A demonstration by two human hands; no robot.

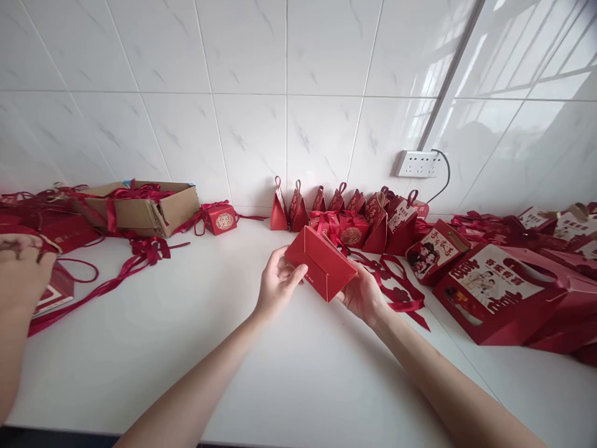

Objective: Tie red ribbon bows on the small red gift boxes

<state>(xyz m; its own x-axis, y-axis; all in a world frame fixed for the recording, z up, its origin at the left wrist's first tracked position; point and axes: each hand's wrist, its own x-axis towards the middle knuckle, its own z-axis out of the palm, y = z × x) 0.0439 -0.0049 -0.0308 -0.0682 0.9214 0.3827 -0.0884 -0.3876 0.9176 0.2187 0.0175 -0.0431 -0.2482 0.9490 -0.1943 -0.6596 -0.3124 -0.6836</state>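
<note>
Above the white table, a red folded-card gift box (321, 264) is held up between both hands, its seamed side turned toward me. My left hand (278, 280) grips the box's left edge, with the thumb pressed on the face and the fingers behind. At the lower right edge, my right hand (364, 292) supports it; most of those fingers are hidden behind the card. Just beyond it stand small red boxes, one with a round gold emblem (353, 231) and a ribbon bow. Loose dark red ribbon (405, 292) lies right of my right hand.
Triangular red boxes with loops (297, 208) line the tiled wall. Larger printed gift boxes (499, 292) crowd the right. A cardboard carton (177, 205) of ribbons and a small red box (219, 219) stand back left. Another person's hand (21, 267) works at the far left. A power socket (417, 163) is on the wall.
</note>
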